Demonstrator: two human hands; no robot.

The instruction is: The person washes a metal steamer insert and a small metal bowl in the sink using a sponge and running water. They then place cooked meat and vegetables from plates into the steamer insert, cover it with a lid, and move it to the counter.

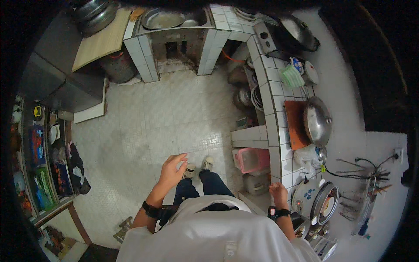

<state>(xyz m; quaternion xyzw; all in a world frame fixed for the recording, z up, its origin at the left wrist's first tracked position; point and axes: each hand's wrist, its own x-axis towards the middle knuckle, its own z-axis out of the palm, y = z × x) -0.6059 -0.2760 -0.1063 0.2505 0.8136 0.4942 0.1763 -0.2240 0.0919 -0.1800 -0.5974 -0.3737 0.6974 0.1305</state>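
My left hand [172,169] hangs over the tiled floor [147,114], in front of my body, with its fingers a little bent, the thumb apart and nothing held. At the edge of the white-tiled counter [276,144] is my right hand [278,193], fingers curled; whether it touches the edge or holds something small I cannot tell. Beside it on the counter stands a white electric cooker [302,196] with blue flowers and a small red light. A metal steamer or pot [324,203] with food in it adjoins the cooker.
Ahead is a sink [196,21] holding a metal basin [163,19]. Along the right counter are a gas stove [266,39], a wok [298,31], an orange board [294,124] and a domed metal lid [318,121]. Below sits a pink container [252,159]. Shelves [45,163] stand left.
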